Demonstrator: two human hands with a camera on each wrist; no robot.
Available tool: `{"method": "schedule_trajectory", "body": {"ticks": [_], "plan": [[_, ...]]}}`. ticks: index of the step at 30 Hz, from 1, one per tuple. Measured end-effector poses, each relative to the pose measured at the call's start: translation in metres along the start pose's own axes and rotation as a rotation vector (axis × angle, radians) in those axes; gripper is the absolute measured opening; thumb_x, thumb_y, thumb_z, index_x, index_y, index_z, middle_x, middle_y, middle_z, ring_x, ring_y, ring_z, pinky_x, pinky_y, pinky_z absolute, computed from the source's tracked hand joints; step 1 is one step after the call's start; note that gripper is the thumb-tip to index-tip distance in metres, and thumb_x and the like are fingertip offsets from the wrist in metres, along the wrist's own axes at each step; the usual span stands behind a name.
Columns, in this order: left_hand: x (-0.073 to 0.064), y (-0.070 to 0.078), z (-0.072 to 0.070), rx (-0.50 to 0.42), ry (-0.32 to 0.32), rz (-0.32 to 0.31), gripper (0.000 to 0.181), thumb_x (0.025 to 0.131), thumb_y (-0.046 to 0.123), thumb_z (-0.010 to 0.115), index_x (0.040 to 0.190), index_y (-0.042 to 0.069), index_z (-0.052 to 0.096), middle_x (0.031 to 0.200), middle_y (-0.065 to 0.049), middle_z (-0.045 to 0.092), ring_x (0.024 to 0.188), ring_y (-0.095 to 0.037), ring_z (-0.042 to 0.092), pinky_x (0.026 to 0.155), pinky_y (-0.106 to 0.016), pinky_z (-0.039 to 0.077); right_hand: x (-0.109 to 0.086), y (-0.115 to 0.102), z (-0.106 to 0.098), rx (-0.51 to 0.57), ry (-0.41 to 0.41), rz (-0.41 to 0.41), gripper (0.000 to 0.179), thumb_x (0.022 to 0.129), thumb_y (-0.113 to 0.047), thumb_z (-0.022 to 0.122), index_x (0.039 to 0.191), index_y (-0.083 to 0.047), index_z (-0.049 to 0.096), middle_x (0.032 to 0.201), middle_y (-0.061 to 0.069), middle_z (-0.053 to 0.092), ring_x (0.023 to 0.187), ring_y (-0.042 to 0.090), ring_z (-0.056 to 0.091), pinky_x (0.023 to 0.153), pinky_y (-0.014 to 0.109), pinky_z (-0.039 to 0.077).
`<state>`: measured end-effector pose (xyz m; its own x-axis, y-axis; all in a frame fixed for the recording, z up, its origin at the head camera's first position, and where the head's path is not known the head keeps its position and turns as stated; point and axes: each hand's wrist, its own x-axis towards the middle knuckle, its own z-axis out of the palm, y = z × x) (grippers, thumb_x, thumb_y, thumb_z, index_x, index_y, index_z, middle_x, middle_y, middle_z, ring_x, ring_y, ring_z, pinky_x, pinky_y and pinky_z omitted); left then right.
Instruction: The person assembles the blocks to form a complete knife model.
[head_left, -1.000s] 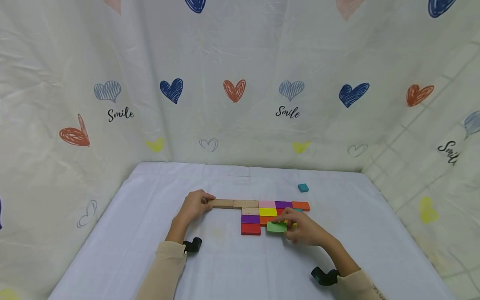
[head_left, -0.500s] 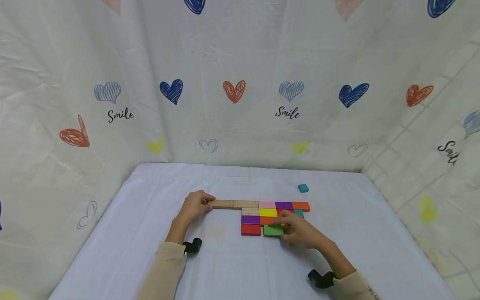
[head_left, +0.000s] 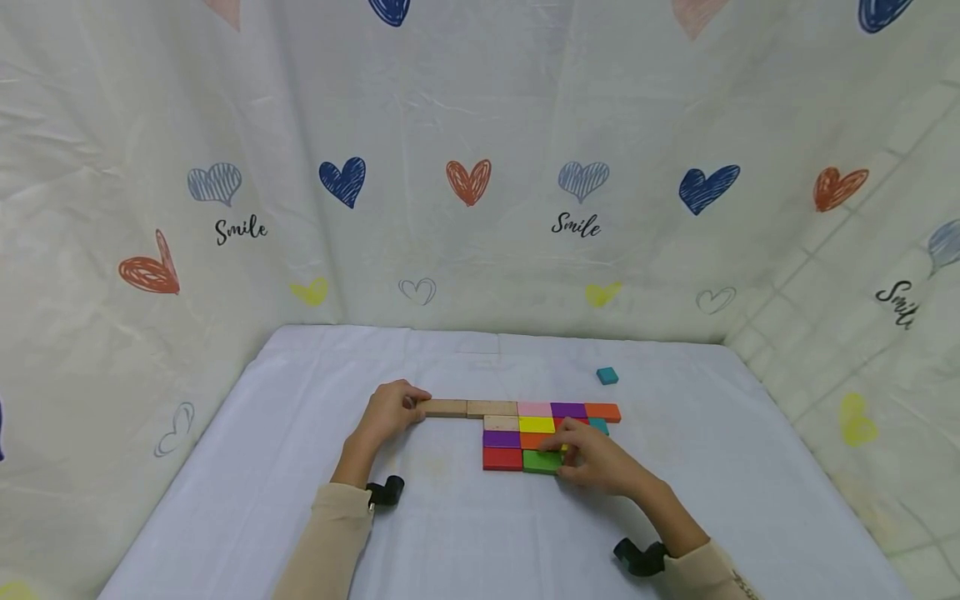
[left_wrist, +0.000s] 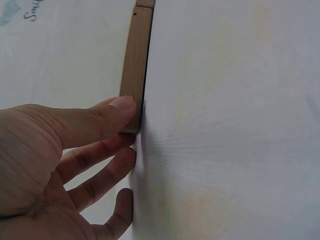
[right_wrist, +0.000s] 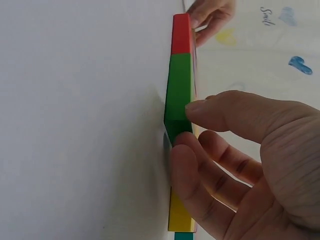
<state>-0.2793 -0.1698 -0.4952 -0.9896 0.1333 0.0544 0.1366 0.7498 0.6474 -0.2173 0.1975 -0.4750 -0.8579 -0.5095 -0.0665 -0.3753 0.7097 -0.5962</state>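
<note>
My left hand (head_left: 384, 412) holds the left end of a plain wooden block (head_left: 446, 408), its thumb along the block in the left wrist view. A second plain block (head_left: 491, 408) continues that row to the right. With thumb and fingers my right hand (head_left: 603, 462) grips the right end of a green block (head_left: 540, 462). The green block lies flat, its left end touching a red block (head_left: 502, 459) in the front row. Behind it are an orange block (head_left: 536, 440), a purple block (head_left: 501, 438) and a yellow block (head_left: 536, 424). My right fingers hide part of the rows.
Apart from the rows, a small teal block (head_left: 607, 376) lies farther back on the white cloth (head_left: 420, 533). Pink (head_left: 534, 408) and orange-red (head_left: 602, 412) blocks belong to the back row. A heart-printed curtain (head_left: 480, 250) hangs behind the table.
My right hand has brought the green block down and leftward, from slightly apart to against the red block. The left hand has stayed in place.
</note>
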Motion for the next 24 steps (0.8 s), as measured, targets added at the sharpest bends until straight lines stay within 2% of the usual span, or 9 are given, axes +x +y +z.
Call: {"method": "schedule_trajectory", "body": {"ticks": [7, 15, 19, 24], "plan": [[0.001, -0.001, 0.000, -0.005, -0.005, -0.010, 0.030, 0.083, 0.006, 0.083, 0.112, 0.014, 0.080, 0.098, -0.002, 0.070, 0.082, -0.015, 0.057, 0.069, -0.029, 0.046, 0.002, 0.001, 0.001, -0.005, 0.002, 0.000, 0.028, 0.085, -0.009, 0.081, 0.110, -0.020, 0.077, 0.098, -0.003, 0.060, 0.090, 0.014, 0.060, 0.075, 0.020, 0.054], [0.001, -0.001, 0.000, -0.012, -0.006, -0.008, 0.030, 0.083, 0.006, 0.083, 0.112, 0.014, 0.080, 0.098, -0.001, 0.070, 0.082, -0.015, 0.058, 0.069, -0.029, 0.047, 0.004, 0.003, -0.001, 0.000, 0.019, 0.005, 0.025, 0.086, -0.012, 0.080, 0.109, -0.021, 0.077, 0.098, -0.004, 0.061, 0.093, 0.015, 0.059, 0.075, 0.019, 0.053], [0.001, -0.001, 0.001, -0.015, -0.006, -0.010, 0.030, 0.083, 0.006, 0.083, 0.112, 0.014, 0.080, 0.099, -0.001, 0.070, 0.084, -0.015, 0.058, 0.070, -0.029, 0.047, 0.006, 0.011, -0.012, 0.019, 0.078, -0.003, 0.022, 0.088, -0.013, 0.079, 0.109, -0.018, 0.076, 0.098, -0.003, 0.064, 0.088, 0.015, 0.058, 0.072, 0.021, 0.052], [0.001, -0.001, 0.000, -0.011, -0.007, -0.018, 0.030, 0.083, 0.007, 0.083, 0.112, 0.014, 0.080, 0.101, -0.001, 0.071, 0.085, -0.016, 0.058, 0.072, -0.030, 0.048, 0.015, 0.034, -0.036, 0.063, 0.209, 0.011, 0.022, 0.092, -0.015, 0.076, 0.114, -0.012, 0.073, 0.104, 0.004, 0.068, 0.088, 0.018, 0.058, 0.072, 0.023, 0.053]]}}
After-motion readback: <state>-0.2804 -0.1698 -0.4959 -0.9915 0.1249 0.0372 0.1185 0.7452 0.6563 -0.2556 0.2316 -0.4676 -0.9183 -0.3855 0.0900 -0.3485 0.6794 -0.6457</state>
